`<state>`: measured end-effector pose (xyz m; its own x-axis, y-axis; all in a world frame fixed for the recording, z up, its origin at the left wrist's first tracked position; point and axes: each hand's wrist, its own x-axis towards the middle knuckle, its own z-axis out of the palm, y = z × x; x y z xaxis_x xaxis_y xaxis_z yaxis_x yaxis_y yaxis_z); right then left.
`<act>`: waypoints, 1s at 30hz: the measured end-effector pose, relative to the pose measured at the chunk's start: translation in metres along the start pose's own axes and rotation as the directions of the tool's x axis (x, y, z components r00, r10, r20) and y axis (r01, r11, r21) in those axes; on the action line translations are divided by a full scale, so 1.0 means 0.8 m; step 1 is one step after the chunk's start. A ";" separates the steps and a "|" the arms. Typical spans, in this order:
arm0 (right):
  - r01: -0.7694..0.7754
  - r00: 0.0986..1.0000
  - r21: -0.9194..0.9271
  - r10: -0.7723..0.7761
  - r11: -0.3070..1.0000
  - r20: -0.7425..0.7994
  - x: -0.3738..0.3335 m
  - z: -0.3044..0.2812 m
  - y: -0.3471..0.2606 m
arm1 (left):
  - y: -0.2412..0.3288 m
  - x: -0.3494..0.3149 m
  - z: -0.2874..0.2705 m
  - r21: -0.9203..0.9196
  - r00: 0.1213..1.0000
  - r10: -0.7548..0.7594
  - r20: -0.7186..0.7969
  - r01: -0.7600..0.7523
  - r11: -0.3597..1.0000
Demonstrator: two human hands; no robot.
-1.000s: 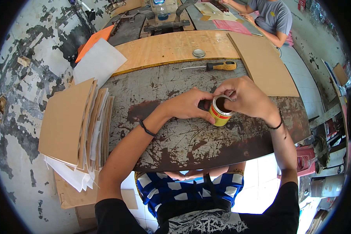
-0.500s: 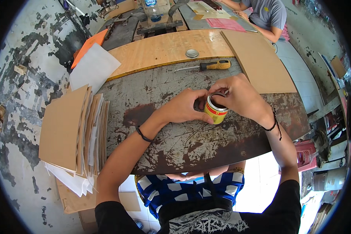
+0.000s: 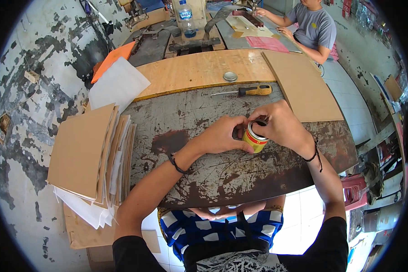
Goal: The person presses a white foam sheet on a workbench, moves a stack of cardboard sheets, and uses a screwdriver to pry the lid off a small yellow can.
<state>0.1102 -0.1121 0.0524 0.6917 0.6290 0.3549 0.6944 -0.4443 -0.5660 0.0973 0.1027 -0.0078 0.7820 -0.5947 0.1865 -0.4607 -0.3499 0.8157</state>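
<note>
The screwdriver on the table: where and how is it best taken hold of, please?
Probably by the thick handle of the screwdriver, from above, gripping across its width. It lies flat, the yellow-and-black handle toward the right, the thin shaft toward the left; the cardboard lies close beyond the handle's end.

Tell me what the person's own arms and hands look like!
The left hand and right hand wear no gloves. Each wrist has a dark cord bracelet: the left bracelet is a plain band, and the right bracelet has loose ends dangling. The left sleeve and right sleeve are black and short, leaving the forearms bare.
</note>
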 end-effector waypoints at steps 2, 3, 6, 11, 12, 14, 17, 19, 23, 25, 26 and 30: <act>-0.011 1.000 -0.006 0.011 1.000 -0.004 0.000 0.002 0.001 | 0.000 -0.001 0.001 0.011 1.000 -0.020 0.007 0.020 1.000; -0.017 1.000 -0.009 0.017 1.000 -0.006 0.001 0.002 0.001 | -0.001 -0.001 0.000 -0.003 1.000 -0.021 0.004 0.021 1.000; -0.024 1.000 -0.005 0.024 1.000 -0.003 0.002 0.004 0.002 | -0.007 -0.002 0.004 -0.035 1.000 0.004 -0.024 -0.004 0.999; -0.003 1.000 -0.045 0.003 0.999 -0.005 0.002 0.004 0.001 | -0.007 0.000 0.006 -0.048 0.998 0.032 -0.054 -0.035 0.998; 0.008 1.000 -0.042 -0.008 0.999 -0.007 0.002 0.003 0.003 | -0.008 0.001 0.006 -0.055 0.998 0.026 -0.056 -0.029 0.998; 0.003 0.999 0.052 -0.006 0.999 0.050 0.003 -0.002 0.007 | -0.009 0.000 0.007 -0.067 0.998 0.008 -0.056 -0.011 0.998; -0.036 0.994 0.193 0.015 0.980 0.108 0.005 -0.014 0.018 | -0.008 -0.001 0.008 -0.171 0.997 -0.060 -0.041 0.052 0.984; -0.109 0.986 0.233 0.075 0.966 0.150 0.006 -0.025 0.020 | 0.001 -0.003 -0.004 -0.109 0.987 -0.161 0.031 0.163 0.981; -0.105 0.990 0.234 0.080 0.967 0.116 0.007 -0.023 0.028 | -0.013 -0.001 0.002 -0.162 0.997 -0.072 -0.020 0.068 0.984; -0.132 0.985 0.228 0.102 0.965 0.139 0.008 -0.021 0.037 | -0.015 -0.001 0.001 -0.200 0.997 -0.070 -0.021 0.064 0.978; -0.143 0.982 0.222 0.111 0.964 0.151 0.008 -0.019 0.040 | -0.015 0.000 0.001 -0.198 0.997 -0.074 -0.011 0.070 0.978; -0.134 0.979 0.214 0.095 0.968 0.183 0.009 -0.011 0.040 | -0.013 -0.002 0.001 -0.164 0.997 -0.078 -0.024 0.073 0.984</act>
<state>0.1392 -0.1272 0.0430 0.7067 0.6897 0.1574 0.5367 -0.3778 -0.7545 0.1005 0.1065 -0.0171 0.8252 -0.5484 0.1353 -0.3274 -0.2691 0.9058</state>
